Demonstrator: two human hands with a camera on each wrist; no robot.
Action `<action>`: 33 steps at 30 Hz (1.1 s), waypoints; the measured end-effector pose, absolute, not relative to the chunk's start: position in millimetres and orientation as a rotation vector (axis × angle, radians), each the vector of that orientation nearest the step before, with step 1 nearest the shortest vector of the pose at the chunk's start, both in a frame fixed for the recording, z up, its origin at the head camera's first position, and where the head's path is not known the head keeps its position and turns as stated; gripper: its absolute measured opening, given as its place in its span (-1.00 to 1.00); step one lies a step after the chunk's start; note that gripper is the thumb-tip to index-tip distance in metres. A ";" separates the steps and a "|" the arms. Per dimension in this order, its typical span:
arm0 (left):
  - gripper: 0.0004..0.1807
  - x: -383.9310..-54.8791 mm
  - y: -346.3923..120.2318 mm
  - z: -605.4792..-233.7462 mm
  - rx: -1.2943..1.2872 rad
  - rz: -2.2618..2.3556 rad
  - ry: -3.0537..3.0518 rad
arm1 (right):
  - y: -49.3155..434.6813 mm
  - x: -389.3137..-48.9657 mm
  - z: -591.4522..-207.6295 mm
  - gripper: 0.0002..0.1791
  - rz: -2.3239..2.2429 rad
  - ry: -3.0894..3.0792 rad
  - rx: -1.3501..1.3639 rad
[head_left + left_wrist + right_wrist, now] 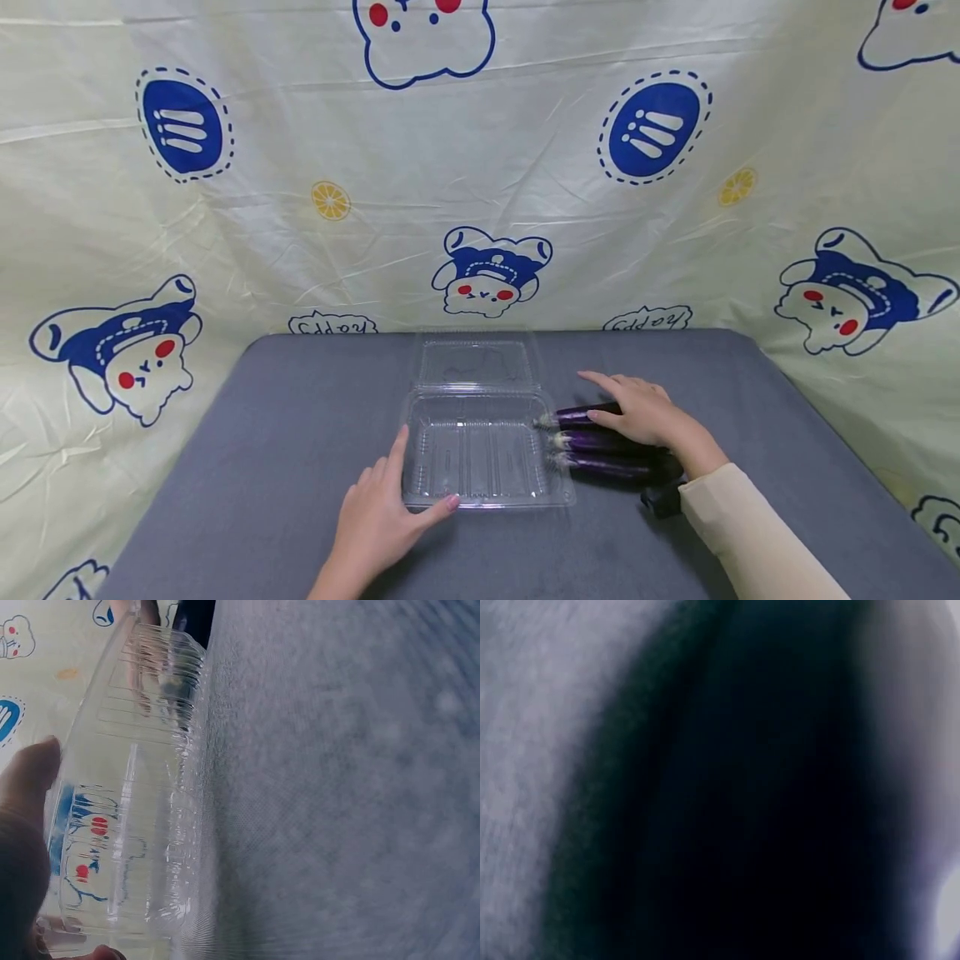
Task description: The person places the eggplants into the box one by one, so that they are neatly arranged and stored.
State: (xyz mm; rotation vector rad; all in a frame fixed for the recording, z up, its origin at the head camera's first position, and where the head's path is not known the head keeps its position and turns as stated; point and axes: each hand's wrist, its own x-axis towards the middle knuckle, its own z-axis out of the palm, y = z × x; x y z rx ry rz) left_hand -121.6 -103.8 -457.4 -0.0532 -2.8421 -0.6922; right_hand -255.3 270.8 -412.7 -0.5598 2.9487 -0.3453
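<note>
Between the middle and right edge of the table (285, 450), best grip the eggplants (603, 443), likely firm, slick and weighty, round mid-body, with right hand (643, 410) over them, hold unclear, and left hand (378, 515) spread against the flimsy-looking container (480, 467).

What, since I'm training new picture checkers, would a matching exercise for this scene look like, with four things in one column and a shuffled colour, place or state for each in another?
Things
1. box
2. eggplants
3. tablecloth
4. left hand

Colour, place or state
A. plain grey
B. at the box's near left corner
C. dark purple
D. see-through, with its lid open

Pairs: 1-D, 2-C, 3-A, 4-B
</note>
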 end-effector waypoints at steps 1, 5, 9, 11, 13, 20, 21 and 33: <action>0.27 -121.7 -103.7 -458.3 -0.053 -0.714 -2.836 | 271.5 -257.9 -414.5 -0.25 -0.352 2.931 -0.564; 0.27 -122.5 -104.5 -461.3 -0.052 -0.773 -2.831 | 275.3 -265.7 -419.2 -0.25 -0.404 2.864 -0.588; 0.29 -123.2 -105.2 -461.7 -0.050 -0.814 -2.832 | 278.9 -268.7 -421.0 -0.26 -0.470 2.800 -0.601; 0.29 -123.3 -105.5 -461.1 -0.047 -0.834 -2.831 | 279.8 -269.4 -421.8 -0.27 -0.483 2.786 -0.610; 0.28 -123.6 -105.7 -460.5 -0.046 -0.841 -2.829 | 279.8 -269.9 -422.3 -0.29 -0.472 2.794 -0.619; 0.27 -124.1 -106.5 -459.5 -0.019 -0.893 -2.839 | 278.2 -272.7 -425.6 -0.33 -0.367 2.844 -0.579; 0.27 -124.2 -106.9 -459.9 -0.013 -0.908 -2.841 | 277.7 -273.2 -426.3 -0.34 -0.359 2.847 -0.578; 0.24 -126.1 -108.4 -467.5 0.029 -1.093 -2.801 | 279.0 -269.9 -428.2 -0.45 -0.395 2.884 -0.668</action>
